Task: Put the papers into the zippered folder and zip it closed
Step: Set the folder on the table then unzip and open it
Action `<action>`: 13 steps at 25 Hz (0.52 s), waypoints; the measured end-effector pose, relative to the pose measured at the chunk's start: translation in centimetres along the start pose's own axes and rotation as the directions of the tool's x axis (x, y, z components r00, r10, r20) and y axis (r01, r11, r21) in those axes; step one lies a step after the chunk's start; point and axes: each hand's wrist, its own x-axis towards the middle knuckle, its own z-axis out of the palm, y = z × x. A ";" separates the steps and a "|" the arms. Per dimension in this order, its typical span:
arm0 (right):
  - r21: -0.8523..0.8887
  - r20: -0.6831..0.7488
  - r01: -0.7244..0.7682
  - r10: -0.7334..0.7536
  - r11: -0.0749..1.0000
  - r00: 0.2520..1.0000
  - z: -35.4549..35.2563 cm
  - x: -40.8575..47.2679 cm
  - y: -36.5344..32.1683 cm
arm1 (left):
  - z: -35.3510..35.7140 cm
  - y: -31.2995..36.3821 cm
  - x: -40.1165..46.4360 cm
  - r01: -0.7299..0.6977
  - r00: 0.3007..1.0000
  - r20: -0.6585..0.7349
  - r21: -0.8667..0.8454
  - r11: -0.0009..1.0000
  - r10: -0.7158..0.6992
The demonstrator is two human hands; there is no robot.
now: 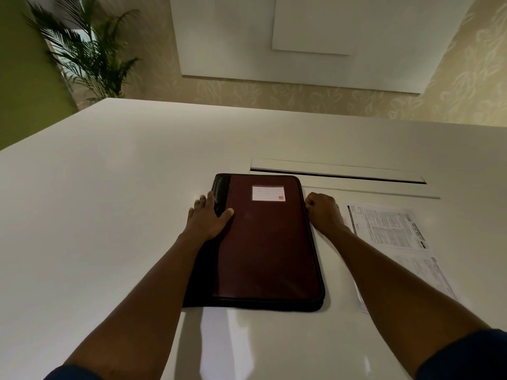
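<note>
A dark red zippered folder [269, 242] with black edging and a white label lies flat and closed on the white table [109, 187]. My left hand [207, 218] rests flat on its left spine edge, fingers spread and thumb on the cover. My right hand [323, 211] is curled into a fist against the folder's right edge near the far corner, seemingly pinching the zipper there; the pull itself is hidden. Printed papers [389, 229] lie on the table to the right of my right forearm, outside the folder.
A long cable slot with a raised flap [337, 171] is set into the table just beyond the folder. A potted palm [87, 56] stands past the table's far left corner. White panels hang on the patterned wall behind.
</note>
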 end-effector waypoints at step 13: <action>0.029 0.016 0.024 -0.024 0.999 1.000 -1.4 -6.0 -0.1 | -0.1 0.4 -6.7 0.064 0.998 0.023 0.008 0.998 -0.064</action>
